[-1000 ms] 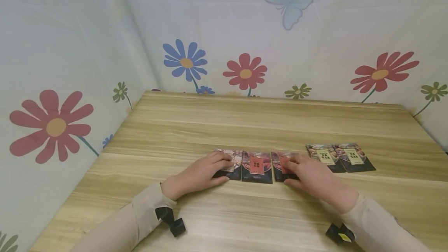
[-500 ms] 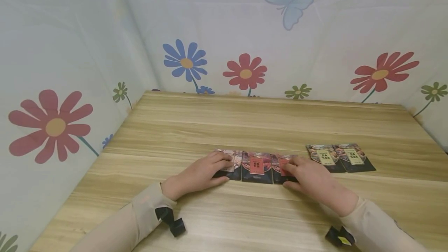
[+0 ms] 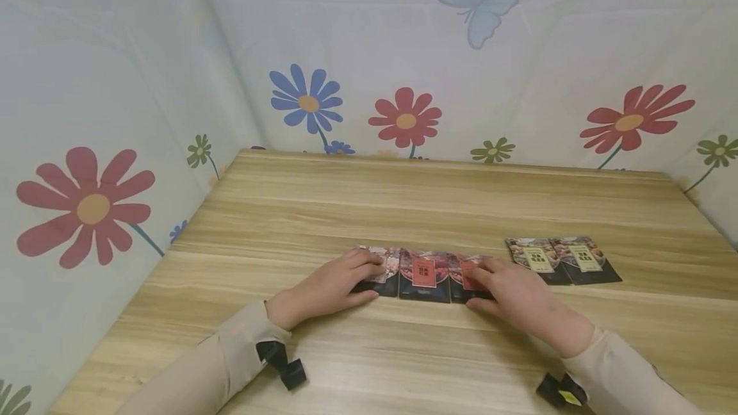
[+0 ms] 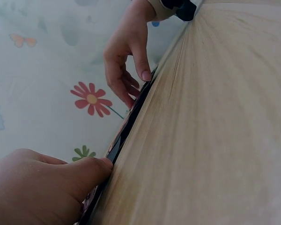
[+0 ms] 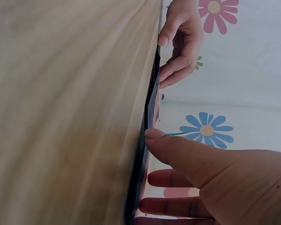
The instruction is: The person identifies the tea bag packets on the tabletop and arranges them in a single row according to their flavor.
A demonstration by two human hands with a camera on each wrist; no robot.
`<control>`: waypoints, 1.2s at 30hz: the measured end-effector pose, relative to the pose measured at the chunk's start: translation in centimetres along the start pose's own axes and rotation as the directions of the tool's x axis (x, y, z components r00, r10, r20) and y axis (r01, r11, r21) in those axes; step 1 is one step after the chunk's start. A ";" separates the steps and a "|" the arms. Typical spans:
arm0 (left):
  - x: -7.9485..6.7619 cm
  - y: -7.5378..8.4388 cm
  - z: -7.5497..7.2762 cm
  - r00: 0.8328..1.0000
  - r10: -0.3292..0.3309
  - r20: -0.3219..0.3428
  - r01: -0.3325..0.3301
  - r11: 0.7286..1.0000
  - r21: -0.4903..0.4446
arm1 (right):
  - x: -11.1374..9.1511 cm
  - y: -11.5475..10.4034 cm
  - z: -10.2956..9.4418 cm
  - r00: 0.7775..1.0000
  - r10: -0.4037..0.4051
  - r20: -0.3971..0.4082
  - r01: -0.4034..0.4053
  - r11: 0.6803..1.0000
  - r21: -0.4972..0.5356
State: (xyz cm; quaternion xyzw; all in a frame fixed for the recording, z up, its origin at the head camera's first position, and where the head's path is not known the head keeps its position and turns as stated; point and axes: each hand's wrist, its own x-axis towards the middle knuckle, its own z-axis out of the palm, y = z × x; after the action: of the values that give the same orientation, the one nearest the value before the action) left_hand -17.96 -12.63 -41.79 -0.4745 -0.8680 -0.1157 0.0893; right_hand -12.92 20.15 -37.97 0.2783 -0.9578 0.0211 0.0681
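Three flat foil packets lie side by side in a row on the table. My left hand (image 3: 331, 284) rests on the left packet (image 3: 391, 274), which has a pale pink print and is partly covered by the fingers. In the middle sits a packet (image 3: 424, 274) with a red label, touched by neither hand. The right packet (image 3: 460, 269), also red-labelled, lies under the fingers of my right hand (image 3: 521, 293). Both wrist views show the thumbs at the packets' near dark edges. In the left wrist view the packet row (image 4: 126, 124) appears as a thin dark strip.
Two packets with pale yellow labels, a left one (image 3: 536, 258) and a right one (image 3: 585, 258), lie beyond my right hand. The wooden table (image 3: 346, 203) ends at a white curtain (image 3: 369, 31) printed with flowers. Black straps hang at both wrists.
My right hand and the right packet have shifted very slightly since a second ago. The left hand and the other packets stay in place.
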 end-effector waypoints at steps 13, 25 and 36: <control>0.1 -0.1 -0.2 1.000 0.017 -0.011 -0.017 1.000 -0.006 | -0.3 3.0 -1.7 0.999 0.041 0.006 -0.041 0.996 0.084; 0.2 0.0 0.1 1.000 0.002 0.002 -0.002 1.000 -0.007 | -2.1 8.4 -1.3 0.987 0.144 0.068 -0.154 0.972 0.178; 0.1 -0.2 0.3 1.000 0.000 -0.005 0.000 1.000 -0.012 | -2.8 10.5 -0.5 0.983 0.178 0.041 -0.183 0.968 0.173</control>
State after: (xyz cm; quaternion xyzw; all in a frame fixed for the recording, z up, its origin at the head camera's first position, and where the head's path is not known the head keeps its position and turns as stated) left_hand -18.21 -12.61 -42.08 -0.4749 -0.8670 -0.1219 0.0885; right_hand -16.18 30.49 -37.89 0.1952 -0.9743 0.1083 0.0289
